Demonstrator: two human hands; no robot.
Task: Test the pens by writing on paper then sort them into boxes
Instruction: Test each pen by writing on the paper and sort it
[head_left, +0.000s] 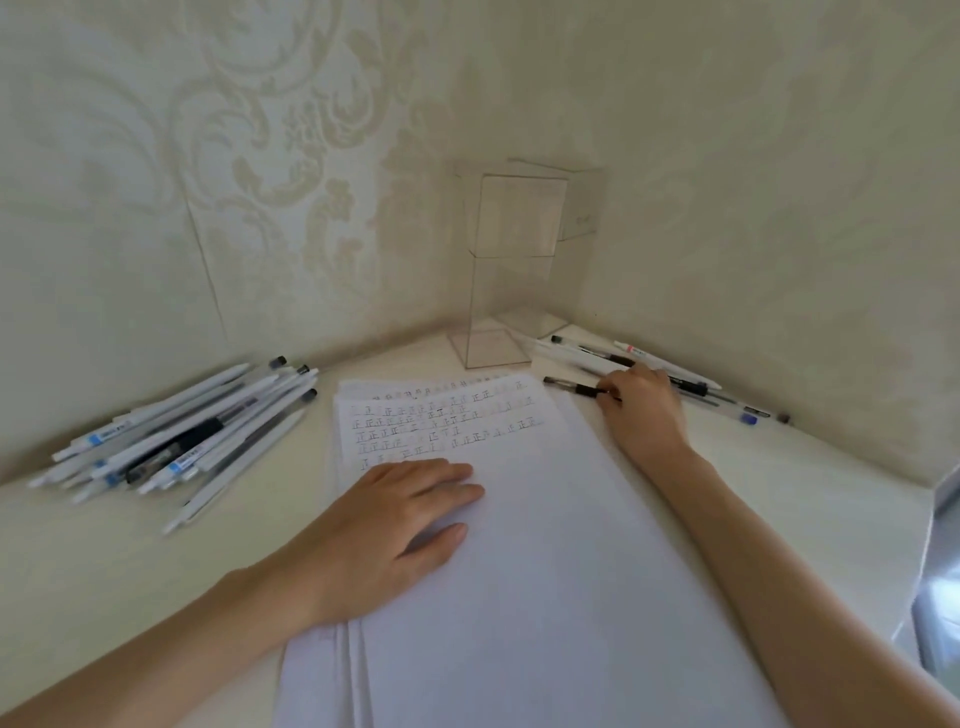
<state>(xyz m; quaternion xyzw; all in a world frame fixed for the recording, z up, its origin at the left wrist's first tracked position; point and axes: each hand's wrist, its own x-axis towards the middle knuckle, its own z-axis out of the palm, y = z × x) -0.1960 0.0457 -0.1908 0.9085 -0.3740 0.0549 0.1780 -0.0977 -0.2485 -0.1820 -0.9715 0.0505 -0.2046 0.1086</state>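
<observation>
Flat left hand (396, 519), curled right hand (643, 410).

Soft, even daylight; slight overall blur, wide-angle bending at edges.

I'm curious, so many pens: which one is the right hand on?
The black-gripped pen nearest the paper; the right hand pinches its end, other pens lie beyond.

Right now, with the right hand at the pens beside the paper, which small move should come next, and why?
Probably lift the dark pen and carry it to the paper, just under the written rows. The right hand seems to pinch that pen already, the left hand lies flat on the paper and steadies it, and much blank space remains below the rows.
</observation>
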